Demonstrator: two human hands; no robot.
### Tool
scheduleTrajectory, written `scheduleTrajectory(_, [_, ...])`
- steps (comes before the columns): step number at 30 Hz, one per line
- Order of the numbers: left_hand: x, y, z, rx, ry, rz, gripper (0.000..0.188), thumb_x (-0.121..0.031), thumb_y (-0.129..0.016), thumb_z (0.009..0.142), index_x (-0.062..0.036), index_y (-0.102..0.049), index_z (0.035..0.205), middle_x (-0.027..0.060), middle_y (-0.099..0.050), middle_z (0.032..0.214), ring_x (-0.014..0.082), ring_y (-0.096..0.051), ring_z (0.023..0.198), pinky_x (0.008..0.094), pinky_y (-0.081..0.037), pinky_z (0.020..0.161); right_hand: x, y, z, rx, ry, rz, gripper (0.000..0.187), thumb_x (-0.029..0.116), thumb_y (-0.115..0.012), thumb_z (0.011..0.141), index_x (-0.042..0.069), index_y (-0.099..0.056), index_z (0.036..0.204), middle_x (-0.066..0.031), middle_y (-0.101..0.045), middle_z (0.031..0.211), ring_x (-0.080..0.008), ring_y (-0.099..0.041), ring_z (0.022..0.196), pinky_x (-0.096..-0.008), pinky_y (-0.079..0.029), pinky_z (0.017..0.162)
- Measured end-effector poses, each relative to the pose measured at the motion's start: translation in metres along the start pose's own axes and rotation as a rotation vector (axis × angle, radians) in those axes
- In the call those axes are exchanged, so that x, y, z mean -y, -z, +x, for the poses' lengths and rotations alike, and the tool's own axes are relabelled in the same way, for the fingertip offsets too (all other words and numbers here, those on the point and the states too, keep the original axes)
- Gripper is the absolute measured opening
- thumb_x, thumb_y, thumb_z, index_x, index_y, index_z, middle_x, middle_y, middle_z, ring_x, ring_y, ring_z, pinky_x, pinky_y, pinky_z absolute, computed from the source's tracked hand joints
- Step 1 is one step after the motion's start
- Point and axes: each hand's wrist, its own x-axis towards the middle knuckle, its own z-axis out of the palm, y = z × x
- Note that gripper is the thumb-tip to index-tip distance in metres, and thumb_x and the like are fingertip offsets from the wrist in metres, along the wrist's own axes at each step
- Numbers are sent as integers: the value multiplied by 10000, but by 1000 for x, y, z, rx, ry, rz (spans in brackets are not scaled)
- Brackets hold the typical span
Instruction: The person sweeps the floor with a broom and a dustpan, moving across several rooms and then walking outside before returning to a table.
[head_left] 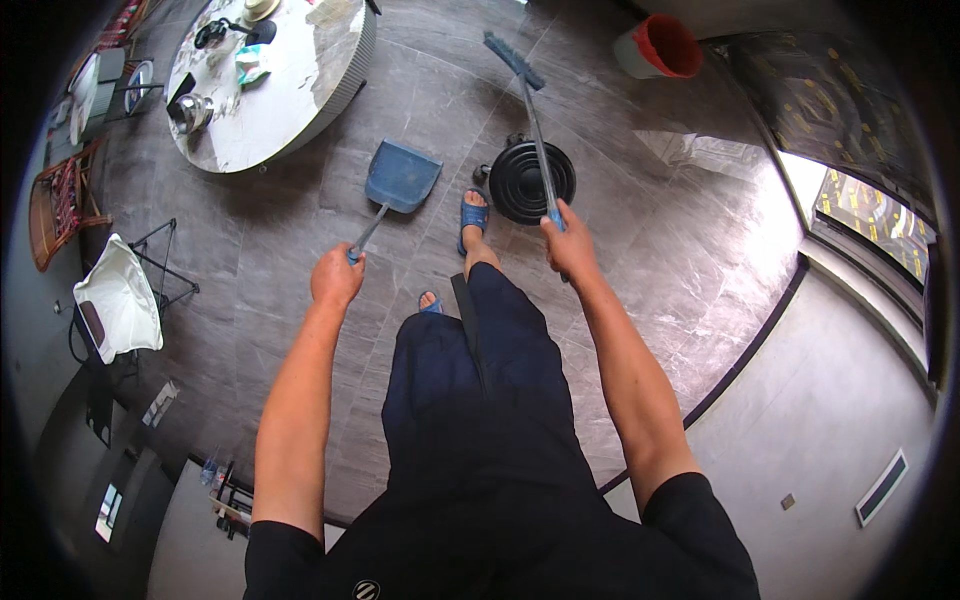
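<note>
My left hand [337, 277] is wrapped round the handle end of a blue long-handled dustpan [403, 177], whose pan is by the floor ahead of my feet. In my right hand [570, 242] is the grey handle of a broom [516, 62]; its blue-grey bristle head points away from me, far ahead. The broom's handle crosses in front of a round black ribbed object [520, 182], perhaps a stool seat or fan base. I cannot tell whether the bristles touch the floor.
A round marble-topped table [325, 95] with a kettle [190, 113] and a tissue pack [252, 65] stands far left. A white folding chair [122, 300] and a wooden chair [62, 203] are at left. A red-lined bin [660, 48] stands far right, near the glass door [870, 225].
</note>
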Motion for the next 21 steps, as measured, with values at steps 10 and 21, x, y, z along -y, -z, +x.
scheduleTrajectory(10, [-67,33,90,101,32,67,252,-269,-651,787,-65,-666,934,208,-657,852,380,-633,815,461,-507,702,24,-13,15,420,-4,-359,508,167,-544,845,62,-446,1333,-231,-648,941,-359,-634,876,-428,-483,790])
scheduleTrajectory(21, [-71,29,109,103,50,48,293,-262,-639,794,-68,-643,1014,202,-653,911,377,-622,878,451,-498,751,55,74,-27,589,-104,-7,524,208,-560,891,104,-404,1380,-116,-607,722,-242,-589,610,-346,-460,568])
